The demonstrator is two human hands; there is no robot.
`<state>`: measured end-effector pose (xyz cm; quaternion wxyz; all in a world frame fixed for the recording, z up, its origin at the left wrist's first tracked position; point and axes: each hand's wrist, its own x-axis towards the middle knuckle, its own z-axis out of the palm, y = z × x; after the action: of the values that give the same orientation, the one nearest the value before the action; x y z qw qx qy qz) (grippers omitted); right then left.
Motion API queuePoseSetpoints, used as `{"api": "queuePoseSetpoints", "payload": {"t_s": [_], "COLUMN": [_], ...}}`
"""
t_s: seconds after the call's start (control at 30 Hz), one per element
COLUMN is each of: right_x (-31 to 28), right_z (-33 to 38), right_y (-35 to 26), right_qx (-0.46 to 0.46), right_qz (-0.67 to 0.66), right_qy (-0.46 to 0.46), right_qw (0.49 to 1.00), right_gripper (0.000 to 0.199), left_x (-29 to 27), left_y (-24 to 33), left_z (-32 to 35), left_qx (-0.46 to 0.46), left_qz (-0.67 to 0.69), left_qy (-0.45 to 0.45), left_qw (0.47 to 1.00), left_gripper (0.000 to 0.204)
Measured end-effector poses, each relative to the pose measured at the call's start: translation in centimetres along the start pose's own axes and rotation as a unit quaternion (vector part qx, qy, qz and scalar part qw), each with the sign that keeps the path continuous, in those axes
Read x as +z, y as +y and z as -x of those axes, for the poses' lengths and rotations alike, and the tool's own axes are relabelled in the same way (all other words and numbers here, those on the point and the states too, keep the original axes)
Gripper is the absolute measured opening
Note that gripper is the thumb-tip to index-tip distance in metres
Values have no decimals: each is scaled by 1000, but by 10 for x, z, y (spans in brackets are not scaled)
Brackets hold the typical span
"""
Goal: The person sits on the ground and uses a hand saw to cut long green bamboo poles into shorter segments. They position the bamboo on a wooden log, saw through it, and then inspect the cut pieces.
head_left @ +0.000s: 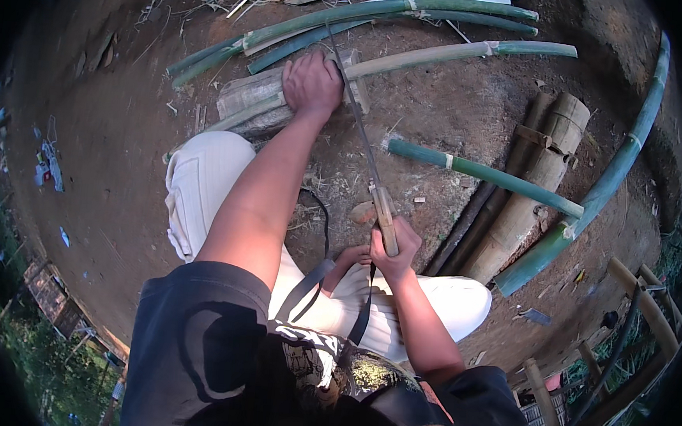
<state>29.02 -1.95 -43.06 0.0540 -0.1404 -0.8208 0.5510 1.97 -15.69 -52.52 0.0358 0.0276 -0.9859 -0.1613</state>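
Your left arm is stretched forward and nearly straight. Your left hand (312, 84) lies palm down, fingers curled over a pale split bamboo strip (413, 60), pressing it onto a grey, weathered wooden block (246, 98) on the bare earth.

Your right arm is bent at the elbow, forearm rising from the lower edge. Your right hand (395, 247) is clenched round the pale wooden handle of a long knife (362, 128). The thin dark blade runs up and away from you, its far end crossing the strip just beside your left hand. Whether the edge has bitten into the bamboo cannot be told.

Count, bamboo:
- Three long green culms (384, 11) in a bundle beyond the block, curved by the lens, smooth and glossy with pale node rings.
- One held strip, pale at your hand, green toward its far right end.
- One short green piece (484, 173) lying to the right of the blade.
- One long green culm (617, 167) arcing along the right side.
- Dry tan poles (534, 178) under the short piece: one thick, at least two thin and dark; exact number unclear.

Ground: packed brown soil (119, 145), scattered dry husks and chips. Your knees are in white cloth; you sit low, close to the ground.
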Motion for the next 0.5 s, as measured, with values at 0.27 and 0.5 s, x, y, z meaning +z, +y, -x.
{"api": "queuePoseSetpoints", "payload": {"t_s": [0.27,0.5], "right_x": [18,46], "right_z": [-23,-31], "right_y": [-1,8], "right_qx": [47,30], "right_qz": [-3,-16], "right_qy": [0,63], "right_qw": [999,997], "right_gripper": [14,15], "left_x": [-8,-12], "left_y": [-2,6], "left_z": [1,-15], "left_qx": [-20,-54], "left_qz": [10,20], "left_qy": [-31,-76], "left_qw": [999,995], "left_gripper": [32,34]}}
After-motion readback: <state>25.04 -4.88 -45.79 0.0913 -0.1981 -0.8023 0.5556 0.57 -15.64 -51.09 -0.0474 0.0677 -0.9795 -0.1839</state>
